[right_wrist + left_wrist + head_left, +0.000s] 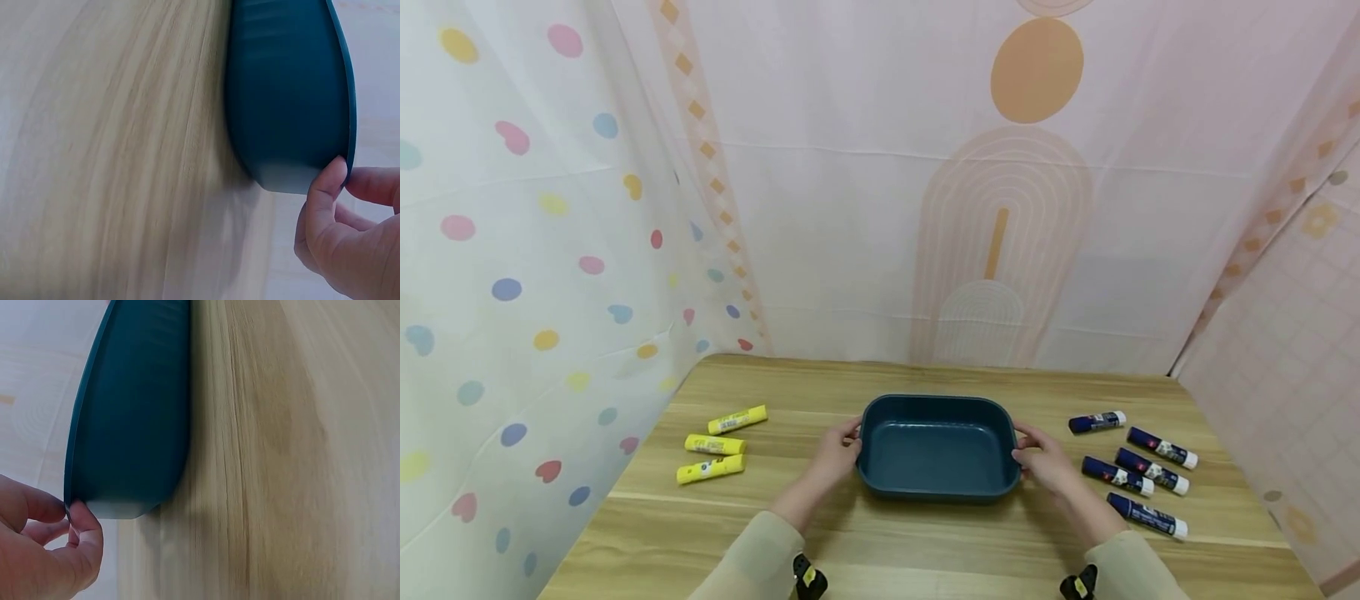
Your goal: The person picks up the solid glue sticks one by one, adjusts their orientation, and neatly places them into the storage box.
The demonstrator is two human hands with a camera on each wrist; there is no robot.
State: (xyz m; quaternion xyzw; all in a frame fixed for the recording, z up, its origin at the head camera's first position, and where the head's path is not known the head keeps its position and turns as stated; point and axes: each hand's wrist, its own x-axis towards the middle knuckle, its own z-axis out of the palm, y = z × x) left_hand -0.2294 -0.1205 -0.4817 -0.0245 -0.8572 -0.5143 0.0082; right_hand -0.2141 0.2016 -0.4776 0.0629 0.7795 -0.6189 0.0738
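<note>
A dark teal rectangular tray (938,460) with rounded corners and raised sides sits in the middle of the wooden table, with nothing inside it. My left hand (837,452) pinches its rim at the left end; the left wrist view shows thumb and fingers of that hand (53,544) on either side of the edge. At the opposite end my right hand (1043,457) pinches the rim the same way, and in the right wrist view the hand (347,228) grips the corner of the tray wall (290,94).
Three yellow glue sticks (711,468) lie on the left of the wooden table (917,546). Several dark blue glue sticks with white ends (1147,516) lie on the right. Patterned curtains (850,250) hang behind the table and along both sides.
</note>
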